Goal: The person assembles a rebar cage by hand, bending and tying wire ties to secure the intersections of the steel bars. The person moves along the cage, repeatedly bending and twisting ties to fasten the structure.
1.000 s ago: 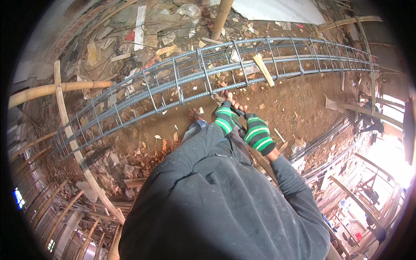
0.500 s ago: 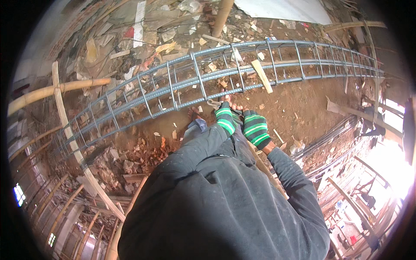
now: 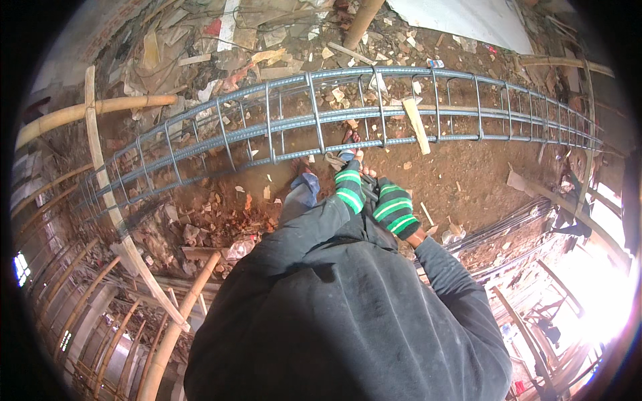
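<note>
In front of my waist, my left hand (image 3: 349,185) and my right hand (image 3: 394,204) are close together, both in green-and-black striped fingerless gloves. The bare fingers of each look curled inward, and what they grip is too small to make out. A greyish strip of cloth (image 3: 334,161) shows beside the left fingertips. Just beyond my hands, a long rebar cage (image 3: 317,120) of ribbed bars and square stirrups stretches from side to side; my hands appear apart from it. A short wooden slat (image 3: 416,127) leans across its bars.
A wooden strip (image 3: 107,187) crosses the cage's left end near a bamboo pole (image 3: 127,104). Rubble and scraps litter the dirt ground (image 3: 461,167). At the right lie several thin steel rods (image 3: 501,226). A white sheet (image 3: 461,23) lies at the far side.
The view has shifted slightly, so the cage sits a little lower and to the right. My hands stay together at my waist, with the fingers moving only slightly.
</note>
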Motion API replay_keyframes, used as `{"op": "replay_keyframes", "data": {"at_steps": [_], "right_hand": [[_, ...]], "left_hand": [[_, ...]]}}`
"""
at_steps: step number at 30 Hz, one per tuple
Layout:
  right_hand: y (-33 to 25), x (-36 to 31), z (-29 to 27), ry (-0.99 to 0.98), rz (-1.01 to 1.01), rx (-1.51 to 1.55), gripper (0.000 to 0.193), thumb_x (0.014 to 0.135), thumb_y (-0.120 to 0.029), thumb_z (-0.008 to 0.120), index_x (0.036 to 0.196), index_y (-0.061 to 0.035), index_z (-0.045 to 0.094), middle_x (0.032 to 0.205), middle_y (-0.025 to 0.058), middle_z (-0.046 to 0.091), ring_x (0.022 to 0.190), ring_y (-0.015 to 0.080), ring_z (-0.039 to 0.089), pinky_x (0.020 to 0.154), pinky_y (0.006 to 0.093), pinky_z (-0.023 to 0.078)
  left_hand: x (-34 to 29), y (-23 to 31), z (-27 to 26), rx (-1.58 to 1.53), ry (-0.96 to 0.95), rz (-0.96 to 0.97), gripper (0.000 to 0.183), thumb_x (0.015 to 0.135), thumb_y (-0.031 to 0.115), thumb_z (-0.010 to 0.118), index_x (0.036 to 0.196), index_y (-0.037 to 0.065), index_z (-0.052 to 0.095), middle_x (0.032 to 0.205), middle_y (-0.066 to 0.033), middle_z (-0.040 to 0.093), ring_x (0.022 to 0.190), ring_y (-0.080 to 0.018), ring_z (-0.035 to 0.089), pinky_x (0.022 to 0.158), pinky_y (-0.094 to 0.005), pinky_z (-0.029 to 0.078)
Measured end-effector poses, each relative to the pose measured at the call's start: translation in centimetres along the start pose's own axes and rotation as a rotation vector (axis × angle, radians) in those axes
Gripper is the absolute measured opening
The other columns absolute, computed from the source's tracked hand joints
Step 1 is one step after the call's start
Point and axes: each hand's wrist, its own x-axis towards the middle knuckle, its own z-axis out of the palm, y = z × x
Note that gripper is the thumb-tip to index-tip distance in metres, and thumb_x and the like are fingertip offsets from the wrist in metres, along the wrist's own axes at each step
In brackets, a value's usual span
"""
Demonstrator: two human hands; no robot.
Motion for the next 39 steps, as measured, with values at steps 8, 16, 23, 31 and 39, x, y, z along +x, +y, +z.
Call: {"op": "replay_keyframes", "data": {"at_steps": [8, 16, 23, 31, 39], "right_hand": [[-0.8, -1.2, 3.2, -0.343, -0.015, 0.65, 0.028, 0.087, -0.017, 0.069, 0.109, -0.0014, 0.061, 0.085, 0.0132, 0.066, 0.071, 0.0232, 0.065, 0.063, 0.0382, 0.051], [-0.9, -1.4, 2.5, -0.916, 0.513, 1.591, 0.032, 0.099, -0.022, 0.067, 0.123, -0.0026, 0.058, 0.098, 0.0086, 0.068, 0.074, 0.0144, 0.065, 0.059, 0.0255, 0.049], [-3.5, -3.5, 0.9, 0.038, 0.106, 0.008, 0.088, 0.076, -0.041, 0.079, 0.139, 0.0104, 0.045, 0.103, 0.0236, 0.066, 0.089, 0.0362, 0.065, 0.079, 0.0456, 0.05], [-0.9, -0.8, 5.2, 0.257, 0.125, -0.147, 0.029, 0.089, -0.019, 0.061, 0.11, 0.0005, 0.059, 0.093, 0.0196, 0.065, 0.088, 0.0377, 0.064, 0.078, 0.0474, 0.049], [0.9, 0.3, 3.5, 0.186, -0.013, -0.16, 0.019, 0.086, -0.014, 0.057, 0.102, -0.0023, 0.057, 0.085, 0.017, 0.065, 0.077, 0.0333, 0.066, 0.067, 0.0438, 0.052]], "left_hand": [[-3.6, 2.9, -5.4, 0.039, -0.416, -0.149, 0.034, 0.098, 0.035, 0.068, 0.115, 0.007, 0.06, 0.11, -0.0116, 0.071, 0.097, -0.0263, 0.071, 0.079, -0.04, 0.062], [-2.4, 4.0, -5.3, -0.151, -1.096, -0.393, 0.041, 0.109, 0.047, 0.042, 0.089, 0.017, 0.062, 0.09, -0.0012, 0.068, 0.088, -0.0261, 0.067, 0.101, -0.0515, 0.048], [-4.0, 2.0, -0.8, 0.031, -0.292, -0.127, 0.048, 0.101, 0.047, 0.061, 0.065, 0.019, 0.045, 0.058, 0.0012, 0.049, 0.058, -0.0224, 0.053, 0.069, -0.0448, 0.049], [-2.5, 0.9, 0.4, 0.041, -0.119, 0.014, 0.043, 0.1, 0.045, 0.064, 0.071, 0.018, 0.047, 0.059, 0.0017, 0.045, 0.056, -0.0199, 0.05, 0.064, -0.039, 0.048], [-1.7, -0.3, 1.3, -0.092, 0.006, 0.003, 0.026, 0.096, 0.044, 0.069, 0.103, 0.022, 0.058, 0.064, 0.0013, 0.042, 0.056, -0.0183, 0.046, 0.053, -0.036, 0.043]]}}
